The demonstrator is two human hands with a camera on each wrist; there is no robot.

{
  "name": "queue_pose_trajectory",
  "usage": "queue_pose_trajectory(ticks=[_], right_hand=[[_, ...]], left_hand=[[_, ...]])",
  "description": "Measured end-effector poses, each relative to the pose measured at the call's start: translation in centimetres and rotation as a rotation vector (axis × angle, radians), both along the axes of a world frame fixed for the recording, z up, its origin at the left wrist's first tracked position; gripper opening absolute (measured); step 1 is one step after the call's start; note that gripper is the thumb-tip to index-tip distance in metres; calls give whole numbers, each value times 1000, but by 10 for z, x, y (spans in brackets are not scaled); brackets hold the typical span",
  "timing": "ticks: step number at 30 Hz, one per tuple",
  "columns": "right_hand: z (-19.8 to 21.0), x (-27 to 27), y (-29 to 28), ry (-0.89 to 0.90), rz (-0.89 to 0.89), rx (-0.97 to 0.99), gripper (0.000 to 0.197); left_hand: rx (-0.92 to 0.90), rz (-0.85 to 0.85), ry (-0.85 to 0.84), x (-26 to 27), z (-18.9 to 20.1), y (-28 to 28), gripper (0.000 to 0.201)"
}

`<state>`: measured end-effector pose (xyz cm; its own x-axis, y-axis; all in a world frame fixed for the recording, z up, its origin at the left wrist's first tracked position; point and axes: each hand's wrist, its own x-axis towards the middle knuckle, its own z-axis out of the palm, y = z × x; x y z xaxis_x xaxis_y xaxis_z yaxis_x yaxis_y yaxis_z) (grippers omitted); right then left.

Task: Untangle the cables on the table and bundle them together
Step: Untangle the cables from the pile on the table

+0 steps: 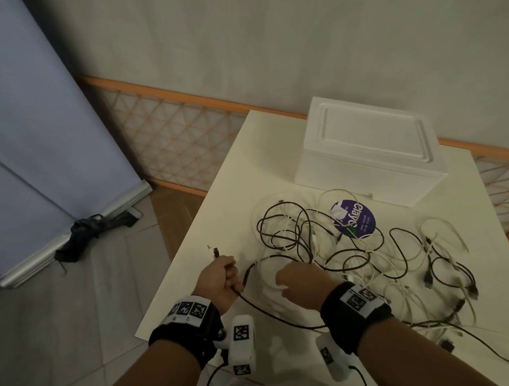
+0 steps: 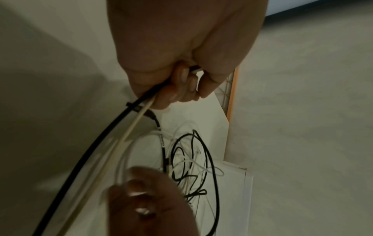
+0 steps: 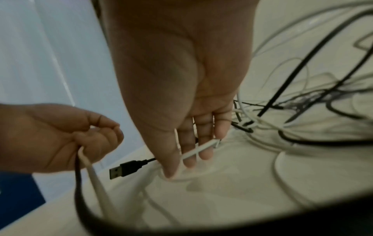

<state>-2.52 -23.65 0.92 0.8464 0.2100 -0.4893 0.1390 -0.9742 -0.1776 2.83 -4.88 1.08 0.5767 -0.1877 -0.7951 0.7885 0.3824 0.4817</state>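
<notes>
The work looks to be in its gathering stage: strands are being drawn out of the heap one by one and collected in one fist. The left hand (image 1: 220,282), at lower centre of the head view, is closed around two strands, a thick black rubber-sheathed cable (image 2: 84,153) and a thinner cream-white cable (image 2: 129,132), with a plug end poking up past the knuckles. The right hand (image 1: 298,283), just right of it, has its fingers (image 3: 203,143) nearly straight and pointing down at the counter (image 1: 219,223), with a thin white lead (image 3: 198,150) crossing them; whether the thumb pinches that lead I cannot tell for certain. A loose black USB plug (image 3: 125,169) lies beside them.

The tangled pile of black and white cables (image 1: 337,247) spreads across the centre and right of the counter, still heavily knotted.

The next move, as I judge it, calls for freeing that white lead from the loops and passing it to the left fist without dragging the whole knot along.

Counted: two hands, two cables held, one white foam box (image 1: 371,149) at upper right, one round purple sticker (image 1: 355,217) under the pile. The cables in the heap overlap too much to count.
</notes>
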Motion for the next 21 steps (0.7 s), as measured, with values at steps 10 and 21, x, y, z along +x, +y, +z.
queue_pose_trajectory(ticks=[10, 21], right_hand=[[-16, 24, 10, -50, -219, 71, 57], [0, 31, -4, -199, -177, -110, 21]], left_hand=[[22, -50, -11, 5, -4, -9, 16], [102, -271, -74, 0, -7, -47, 26]])
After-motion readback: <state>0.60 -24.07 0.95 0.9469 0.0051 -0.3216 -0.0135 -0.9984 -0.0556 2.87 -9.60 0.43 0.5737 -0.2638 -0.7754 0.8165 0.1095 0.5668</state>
